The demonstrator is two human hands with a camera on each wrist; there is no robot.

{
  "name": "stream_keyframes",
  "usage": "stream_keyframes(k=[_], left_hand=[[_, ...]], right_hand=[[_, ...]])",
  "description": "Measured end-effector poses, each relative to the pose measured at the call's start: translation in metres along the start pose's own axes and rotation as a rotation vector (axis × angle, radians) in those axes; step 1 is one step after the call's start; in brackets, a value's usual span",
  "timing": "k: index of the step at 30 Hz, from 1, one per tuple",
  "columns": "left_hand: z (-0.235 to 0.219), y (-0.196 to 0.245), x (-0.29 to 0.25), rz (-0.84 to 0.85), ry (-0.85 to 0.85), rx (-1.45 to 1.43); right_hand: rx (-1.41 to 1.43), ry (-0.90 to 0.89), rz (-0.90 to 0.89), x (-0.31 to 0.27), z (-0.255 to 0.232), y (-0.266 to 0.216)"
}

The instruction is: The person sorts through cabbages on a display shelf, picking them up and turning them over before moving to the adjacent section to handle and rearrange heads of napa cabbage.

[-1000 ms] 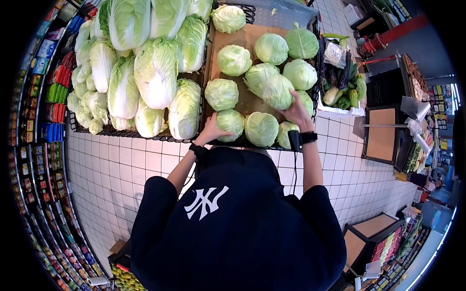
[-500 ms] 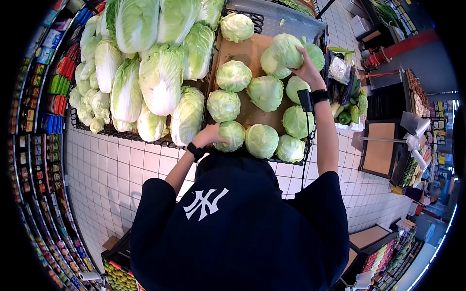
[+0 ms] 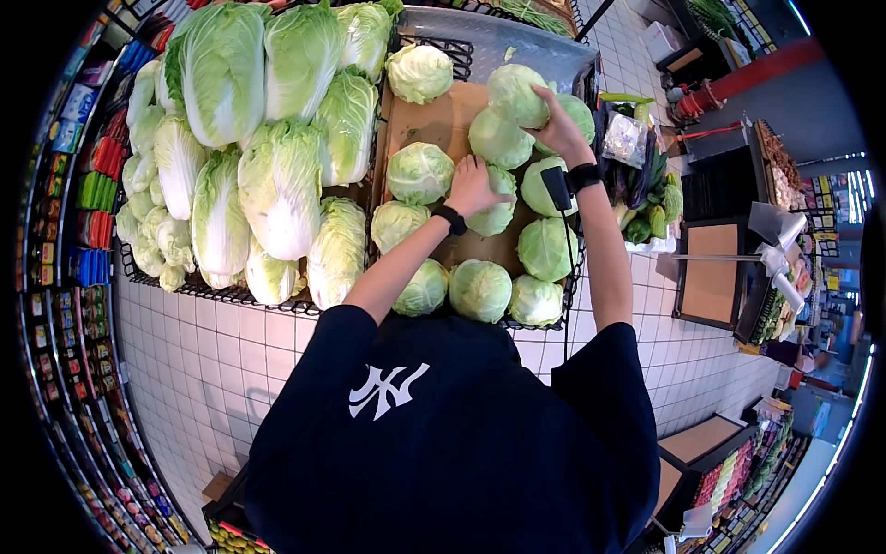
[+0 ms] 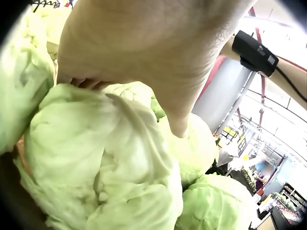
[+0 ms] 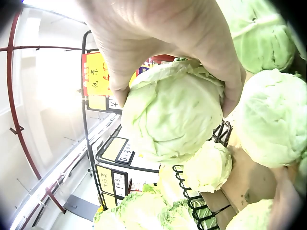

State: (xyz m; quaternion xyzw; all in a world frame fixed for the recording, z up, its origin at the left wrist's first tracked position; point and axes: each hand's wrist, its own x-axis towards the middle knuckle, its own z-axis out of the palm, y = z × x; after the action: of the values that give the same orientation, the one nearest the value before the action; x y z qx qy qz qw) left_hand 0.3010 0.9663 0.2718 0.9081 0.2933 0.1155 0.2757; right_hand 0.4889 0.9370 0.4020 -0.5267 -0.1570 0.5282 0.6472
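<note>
In the head view, my right hand (image 3: 561, 129) grips a round green cabbage (image 3: 517, 95) by its right side, over the far part of the bin. Seen from the right wrist, thumb and fingers span that cabbage (image 5: 172, 112) from both sides. My left hand (image 3: 473, 189) lies over a cabbage (image 3: 494, 217) in the middle of the bin, its thumb spread out to the right. The left wrist view has this cabbage (image 4: 100, 163) close below the palm; the fingertips are partly hidden behind it.
More round cabbages (image 3: 480, 290) sit around both hands on a cardboard-lined bin (image 3: 452, 115). Long napa cabbages (image 3: 281, 189) are heaped to the left. A box of mixed vegetables (image 3: 646, 175) stands to the right. Price signs (image 5: 112, 182) show in the right wrist view.
My left hand has left the near left cabbage and reached forward to a middle one. My right hand has carried its cabbage from the bin's middle to the far part.
</note>
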Motion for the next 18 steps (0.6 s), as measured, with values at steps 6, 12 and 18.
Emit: stream_keyframes(k=[6,12,18], left_hand=[[0.019,0.007,0.009,-0.145,-0.019,0.001],[0.014,0.009,-0.021,-0.094,0.006,-0.006],[0.013,0.013,-0.054,0.054,0.195,-0.057]], right_hand=[[-0.053,0.012,-0.025,0.009,-0.007,0.007],[-0.082,0.014,-0.044,0.038,-0.007,0.005],[-0.126,0.013,-0.003,0.069,-0.004,0.012]])
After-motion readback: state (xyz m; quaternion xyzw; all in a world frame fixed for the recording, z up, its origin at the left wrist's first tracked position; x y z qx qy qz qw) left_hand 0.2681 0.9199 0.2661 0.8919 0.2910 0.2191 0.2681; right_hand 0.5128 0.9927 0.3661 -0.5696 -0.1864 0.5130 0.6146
